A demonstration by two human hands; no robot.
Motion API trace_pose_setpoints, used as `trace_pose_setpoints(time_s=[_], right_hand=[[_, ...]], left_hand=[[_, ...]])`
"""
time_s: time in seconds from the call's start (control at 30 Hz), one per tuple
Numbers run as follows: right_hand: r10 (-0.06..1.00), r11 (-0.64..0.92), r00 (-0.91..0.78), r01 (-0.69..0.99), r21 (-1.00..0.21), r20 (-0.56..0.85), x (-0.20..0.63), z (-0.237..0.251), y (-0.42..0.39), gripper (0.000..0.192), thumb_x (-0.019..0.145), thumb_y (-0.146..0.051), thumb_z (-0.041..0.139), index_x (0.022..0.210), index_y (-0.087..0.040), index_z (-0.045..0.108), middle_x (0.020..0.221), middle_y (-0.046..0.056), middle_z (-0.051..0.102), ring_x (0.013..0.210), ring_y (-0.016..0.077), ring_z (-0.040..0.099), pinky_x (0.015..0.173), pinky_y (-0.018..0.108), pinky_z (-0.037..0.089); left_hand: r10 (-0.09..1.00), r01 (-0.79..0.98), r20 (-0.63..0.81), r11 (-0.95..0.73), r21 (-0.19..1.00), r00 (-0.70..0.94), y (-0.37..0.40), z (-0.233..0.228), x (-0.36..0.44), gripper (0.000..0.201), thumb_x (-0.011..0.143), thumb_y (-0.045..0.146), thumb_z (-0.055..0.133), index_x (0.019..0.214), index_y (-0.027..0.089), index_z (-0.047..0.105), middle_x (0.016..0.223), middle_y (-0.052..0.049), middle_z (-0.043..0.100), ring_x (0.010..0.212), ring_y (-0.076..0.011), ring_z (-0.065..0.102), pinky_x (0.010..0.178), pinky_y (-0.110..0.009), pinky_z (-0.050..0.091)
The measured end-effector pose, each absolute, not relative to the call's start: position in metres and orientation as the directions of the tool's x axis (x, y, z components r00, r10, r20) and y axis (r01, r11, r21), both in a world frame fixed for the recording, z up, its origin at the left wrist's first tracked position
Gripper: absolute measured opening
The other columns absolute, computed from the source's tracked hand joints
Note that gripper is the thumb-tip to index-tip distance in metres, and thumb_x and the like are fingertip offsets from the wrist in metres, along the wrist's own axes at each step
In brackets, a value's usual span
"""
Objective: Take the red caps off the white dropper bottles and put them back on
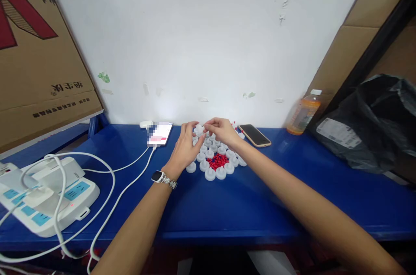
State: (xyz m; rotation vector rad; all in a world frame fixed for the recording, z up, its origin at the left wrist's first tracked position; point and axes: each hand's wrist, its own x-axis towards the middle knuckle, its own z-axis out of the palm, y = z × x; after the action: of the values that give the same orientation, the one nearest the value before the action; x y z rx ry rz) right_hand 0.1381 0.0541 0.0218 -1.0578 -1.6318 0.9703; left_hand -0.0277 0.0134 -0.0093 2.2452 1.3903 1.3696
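Note:
Between my two hands, near the back of the blue table, is a white nozzle cap (198,130) with a round base. My left hand (186,145), wearing a watch, has thumb and fingers closed around it. From the other side, my right hand (223,131) pinches thumb and forefinger together at the cap's edge; whatever small piece lies in that pinch is hidden. Below the hands stand many similar white nozzle caps (220,173), most with pointed spouts upward. They ring a pile of tiny red pieces (217,162). A few more red bits show behind my right wrist.
A charging phone (160,133) lies left of the caps, another phone (255,135) right. An orange drink bottle (304,112) and black plastic bag (367,123) stand on the right. A power strip (61,205) with looping white cables (112,205) occupies the left of the blue table (260,205).

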Motion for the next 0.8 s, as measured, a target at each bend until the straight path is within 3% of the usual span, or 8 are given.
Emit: trace_pose_setpoints(time_s=[0.13, 0.33, 0.6, 0.8], right_hand=[[0.956, 0.255, -0.177, 0.111, -0.961, 0.233, 0.158, 0.009, 0.017, 0.028, 0.083, -0.046, 0.063, 0.079, -0.019, 0.057, 0.067, 0.0, 0.063, 0.051, 0.0103, 0.047, 0.043, 0.023, 0.031], [0.906, 0.422, -0.102, 0.31, -0.852, 0.412, 0.164, -0.006, 0.01, 0.038, 0.096, -0.051, 0.042, 0.072, -0.022, 0.043, 0.059, -0.004, 0.047, 0.055, 0.0125, 0.043, 0.053, 0.026, 0.033], [0.918, 0.39, -0.06, 0.299, -0.871, 0.391, 0.158, -0.003, 0.002, 0.048, 0.097, -0.054, 0.035, 0.061, -0.022, 0.039, 0.053, -0.004, 0.039, 0.053, 0.0128, 0.036, 0.053, 0.028, 0.027], [0.893, 0.421, 0.007, 0.342, -0.84, 0.45, 0.154, 0.003, -0.007, 0.048, 0.098, -0.051, 0.035, 0.06, -0.023, 0.039, 0.053, -0.002, 0.04, 0.054, 0.0141, 0.039, 0.053, 0.028, 0.028]], left_hand=[[0.755, 0.498, 0.602, -0.639, 0.586, 0.26, 0.007, -0.006, -0.015, 0.033, 0.097, 0.041, 0.051, 0.125, 0.023, 0.051, 0.119, -0.007, 0.062, 0.096, -0.0177, 0.062, 0.076, -0.03, 0.052], [0.723, 0.423, 0.599, -0.689, 0.589, 0.344, -0.001, -0.002, -0.005, 0.034, 0.095, 0.041, 0.057, 0.123, 0.021, 0.052, 0.108, -0.006, 0.065, 0.09, -0.0162, 0.063, 0.078, -0.03, 0.052], [0.678, 0.412, 0.637, -0.732, 0.542, 0.367, -0.003, 0.001, -0.004, 0.03, 0.095, 0.038, 0.058, 0.12, 0.021, 0.057, 0.096, -0.003, 0.064, 0.08, -0.0137, 0.06, 0.075, -0.027, 0.05], [0.79, 0.238, 0.554, -0.61, 0.756, 0.263, -0.005, 0.002, 0.009, 0.032, 0.097, 0.046, 0.051, 0.112, 0.02, 0.059, 0.091, -0.003, 0.066, 0.081, -0.0152, 0.062, 0.076, -0.029, 0.051]])
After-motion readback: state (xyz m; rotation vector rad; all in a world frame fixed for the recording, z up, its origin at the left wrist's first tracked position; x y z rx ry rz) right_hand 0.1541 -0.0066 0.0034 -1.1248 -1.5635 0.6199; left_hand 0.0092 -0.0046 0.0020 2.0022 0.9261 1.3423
